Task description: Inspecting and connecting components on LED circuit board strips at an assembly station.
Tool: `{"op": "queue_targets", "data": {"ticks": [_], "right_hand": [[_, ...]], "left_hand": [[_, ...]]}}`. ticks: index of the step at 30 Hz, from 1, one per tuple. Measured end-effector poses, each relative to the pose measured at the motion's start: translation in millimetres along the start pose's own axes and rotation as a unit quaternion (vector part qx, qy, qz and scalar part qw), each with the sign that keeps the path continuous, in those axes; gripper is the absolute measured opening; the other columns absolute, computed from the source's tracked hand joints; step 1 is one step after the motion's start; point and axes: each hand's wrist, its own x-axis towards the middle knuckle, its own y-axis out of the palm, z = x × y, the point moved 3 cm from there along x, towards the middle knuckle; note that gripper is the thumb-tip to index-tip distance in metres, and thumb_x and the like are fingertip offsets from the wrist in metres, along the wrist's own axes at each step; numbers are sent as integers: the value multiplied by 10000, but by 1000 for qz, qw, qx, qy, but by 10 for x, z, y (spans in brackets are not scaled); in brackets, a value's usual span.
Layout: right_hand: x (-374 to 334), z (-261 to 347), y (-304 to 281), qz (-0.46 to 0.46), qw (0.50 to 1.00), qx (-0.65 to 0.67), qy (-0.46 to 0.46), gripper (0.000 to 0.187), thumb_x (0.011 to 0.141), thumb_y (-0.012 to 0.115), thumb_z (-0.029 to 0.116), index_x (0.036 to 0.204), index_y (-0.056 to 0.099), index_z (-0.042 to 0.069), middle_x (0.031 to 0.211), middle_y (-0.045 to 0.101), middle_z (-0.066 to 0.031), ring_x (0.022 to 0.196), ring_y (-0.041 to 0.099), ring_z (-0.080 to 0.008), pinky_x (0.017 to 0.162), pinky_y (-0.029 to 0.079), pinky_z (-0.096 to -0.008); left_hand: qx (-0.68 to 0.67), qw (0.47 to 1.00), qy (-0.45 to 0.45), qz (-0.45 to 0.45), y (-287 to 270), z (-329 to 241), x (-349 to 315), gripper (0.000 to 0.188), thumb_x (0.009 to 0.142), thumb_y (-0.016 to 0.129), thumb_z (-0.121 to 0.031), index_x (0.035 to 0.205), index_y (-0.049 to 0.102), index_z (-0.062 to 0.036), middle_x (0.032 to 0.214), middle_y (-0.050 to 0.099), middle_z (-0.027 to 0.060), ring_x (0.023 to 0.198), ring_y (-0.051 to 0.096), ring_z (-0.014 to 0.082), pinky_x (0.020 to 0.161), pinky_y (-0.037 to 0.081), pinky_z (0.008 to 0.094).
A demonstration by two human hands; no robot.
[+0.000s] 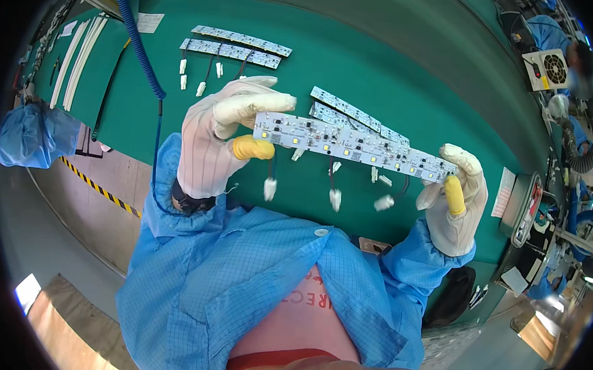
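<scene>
Between both hands I hold up a long white LED circuit board, tilted down to the right, with small yellowish LEDs along its face. White plugs on thin wires dangle below it. My left hand, in a striped white glove with a yellow thumb cover, pinches the left end. My right hand, gloved alike, pinches the right end. Just behind the held board, more LED boards lie on the green mat, partly hidden by it. Beyond my left hand lies another group of LED boards with wired plugs.
A blue coiled cord runs down to my left wrist. White strips lie at the far left of the green table. A metal tray stands at the right edge. Another person's blue sleeve shows at the upper right.
</scene>
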Motion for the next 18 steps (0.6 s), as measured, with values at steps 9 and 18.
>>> {"op": "queue_targets", "data": {"ticks": [9,18], "right_hand": [[-13,11,26,37,998,38,25,789,775,743,529,1207,509,-89,792,641,-94,545,594,-103,520,467,-196],[-12,114,130,21,999,1,33,469,856,714,314,1137,563,-30,798,624,-105,507,572,-112,497,428,-209]], "left_hand": [[-26,999,-42,22,-33,131,0,641,773,670,-563,1086,675,-4,933,714,95,1072,601,231,1013,410,411],[-16,998,-40,-36,-67,182,-68,614,788,689,-501,1114,651,19,1076,679,138,1156,558,263,1002,410,380]]}}
